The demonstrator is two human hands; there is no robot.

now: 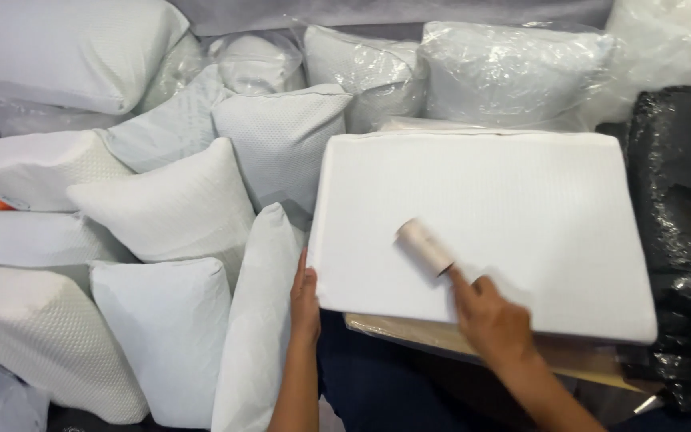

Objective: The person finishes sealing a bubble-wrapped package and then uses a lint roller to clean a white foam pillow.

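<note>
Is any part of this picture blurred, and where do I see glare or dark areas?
In the head view, the right hand and the lint roller it holds are smeared by motion; the left hand at the edge of the flat white pillow looks sharp. Glare glints on the black plastic wrap and the clear-bagged pillows. The pillow's top is bright, its weave nearly washed out.

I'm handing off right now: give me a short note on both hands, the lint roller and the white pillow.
Left hand: flat against the near-left edge of the large white rectangular textured pillow, steadying it; nothing in its grip.
Right hand: grip closed on the handle of the beige cylindrical lint roller, roller head resting on the pillow's near-left top surface.
Pillow lies flat on a brown cardboard sheet over the lap.
How much is already rolled cannot be told; the far and right areas lie beyond the roller.
</note>
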